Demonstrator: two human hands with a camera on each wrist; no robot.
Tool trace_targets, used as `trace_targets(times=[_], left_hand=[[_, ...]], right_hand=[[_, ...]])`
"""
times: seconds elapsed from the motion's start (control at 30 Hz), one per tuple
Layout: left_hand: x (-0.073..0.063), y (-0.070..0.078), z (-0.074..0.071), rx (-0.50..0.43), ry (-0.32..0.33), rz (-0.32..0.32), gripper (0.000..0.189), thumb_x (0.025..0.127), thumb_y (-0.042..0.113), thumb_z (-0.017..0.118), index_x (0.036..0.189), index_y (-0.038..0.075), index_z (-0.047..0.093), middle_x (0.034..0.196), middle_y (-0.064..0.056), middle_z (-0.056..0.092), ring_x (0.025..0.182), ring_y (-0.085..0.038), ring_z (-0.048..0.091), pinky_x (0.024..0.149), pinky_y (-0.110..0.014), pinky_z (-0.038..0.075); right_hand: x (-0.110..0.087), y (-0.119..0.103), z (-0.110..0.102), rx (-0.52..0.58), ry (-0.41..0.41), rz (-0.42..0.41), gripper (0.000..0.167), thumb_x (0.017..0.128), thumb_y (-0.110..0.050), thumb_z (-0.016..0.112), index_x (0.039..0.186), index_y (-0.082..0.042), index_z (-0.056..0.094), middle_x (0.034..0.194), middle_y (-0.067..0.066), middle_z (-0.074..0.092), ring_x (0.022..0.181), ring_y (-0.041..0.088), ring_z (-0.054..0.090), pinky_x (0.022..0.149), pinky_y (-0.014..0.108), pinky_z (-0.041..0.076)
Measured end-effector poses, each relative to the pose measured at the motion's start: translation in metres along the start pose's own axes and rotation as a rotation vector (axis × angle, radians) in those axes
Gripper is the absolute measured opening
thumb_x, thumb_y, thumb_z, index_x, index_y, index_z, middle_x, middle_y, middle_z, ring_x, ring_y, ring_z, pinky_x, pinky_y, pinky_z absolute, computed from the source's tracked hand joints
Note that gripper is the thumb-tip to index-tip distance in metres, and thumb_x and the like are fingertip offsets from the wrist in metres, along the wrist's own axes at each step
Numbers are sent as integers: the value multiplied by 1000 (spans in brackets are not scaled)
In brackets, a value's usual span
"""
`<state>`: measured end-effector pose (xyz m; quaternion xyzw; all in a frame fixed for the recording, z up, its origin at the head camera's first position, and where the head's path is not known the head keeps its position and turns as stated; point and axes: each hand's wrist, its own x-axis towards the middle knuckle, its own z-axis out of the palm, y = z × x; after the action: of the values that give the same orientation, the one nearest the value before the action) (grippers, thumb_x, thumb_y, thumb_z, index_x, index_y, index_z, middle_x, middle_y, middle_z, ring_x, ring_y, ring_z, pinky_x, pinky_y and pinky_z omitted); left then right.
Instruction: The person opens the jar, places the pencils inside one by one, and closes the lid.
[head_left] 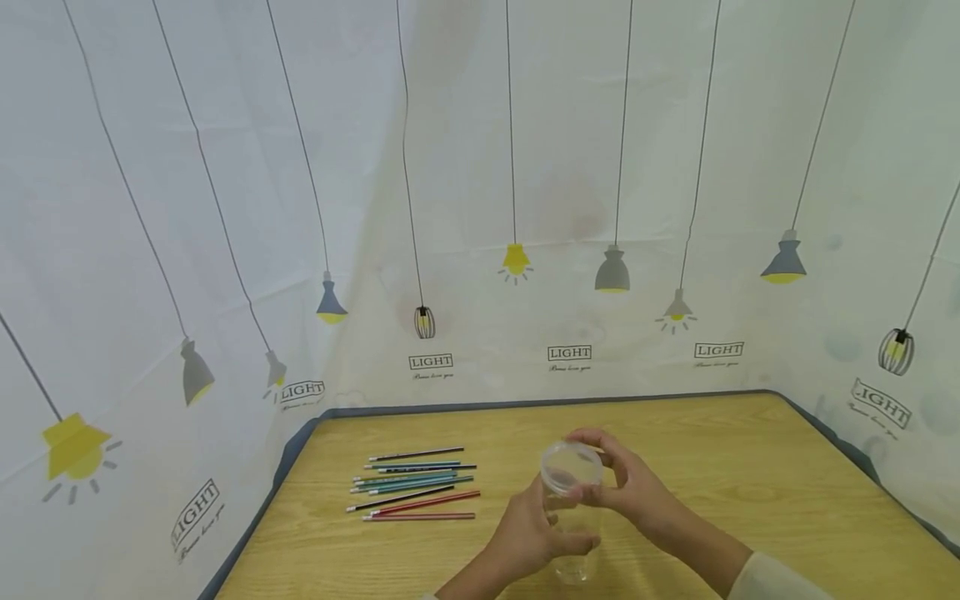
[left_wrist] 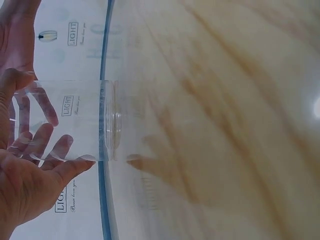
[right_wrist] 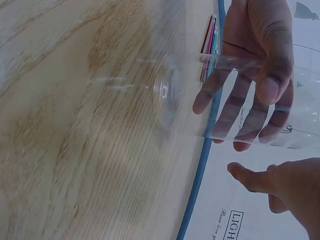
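In the head view a tall clear plastic jar (head_left: pixel 573 572) stands upright over the table, with a translucent whitish lid (head_left: pixel 562 457) at its top. My left hand (head_left: pixel 521 529) grips the jar's body from the left. In the right wrist view, the left hand's fingers (right_wrist: pixel 250 115) show through the clear wall. My right hand (head_left: pixel 637 492) holds the lid's edge from the right, thumb on the near side and fingers around the far side. The jar's round base (left_wrist: pixel 114 122) is close over the tabletop in the left wrist view.
Several pencils (head_left: pixel 420 504), black, teal and red, lie in a loose group left of the jar on the wood-grain table (head_left: pixel 750 467). Behind the table's dark edge hangs a pale cloth (head_left: pixel 480 167) printed with lamps.
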<state>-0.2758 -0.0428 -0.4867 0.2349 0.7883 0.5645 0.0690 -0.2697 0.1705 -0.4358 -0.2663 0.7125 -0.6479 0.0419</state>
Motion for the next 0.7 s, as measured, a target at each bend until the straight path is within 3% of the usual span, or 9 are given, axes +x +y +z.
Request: trace_targets(times=[0.17,0.23,0.33,0.4,0.57,0.7], left_hand=[[-1,1,0,-2,-6,-18,85,85,25,97,157,25,51,152,-1,68,136,-36,70,112,-64,58],[-1,2,-1,-2,-7,-20,86,85,25,97,157,24,50,153,-2,68,136,-37,70,112,-64,57],[-2,1,-1,-1,-8,-12,86,86,24,97,158,24,50,154,-3,67,137,-38,70,112,-66,57],[-2,1,-1,0,-11,-5,86,86,24,96,158,25,50,154,-2,67,137,-37,70,112,-65,57],[0,-1,0,9,-9,0,84,85,27,96,156,26,51,150,4,69,135,-25,70,112,-62,58],[1,-2,1,16,2,5,82,85,28,97,154,25,53,146,6,71,133,-20,70,110,-60,60]], right_hand=[[1,1,-4,-4,-65,28,64,108,-17,68,167,-15,44,167,21,41,143,33,44,111,55,50],[0,1,-5,-6,-87,39,70,109,-23,65,173,-20,36,174,24,32,149,40,38,116,66,47],[-1,0,-3,-11,-75,40,84,107,-30,68,177,-25,22,179,27,19,156,51,28,118,81,40],[-3,0,-1,-16,-34,33,91,104,-31,74,176,-24,19,178,28,17,157,56,24,115,83,42],[-5,0,4,11,78,21,84,96,-20,87,159,-5,33,168,26,31,153,48,36,111,57,56],[-4,1,6,1,110,23,75,95,-12,88,151,-1,40,163,25,37,145,34,45,106,41,60]])
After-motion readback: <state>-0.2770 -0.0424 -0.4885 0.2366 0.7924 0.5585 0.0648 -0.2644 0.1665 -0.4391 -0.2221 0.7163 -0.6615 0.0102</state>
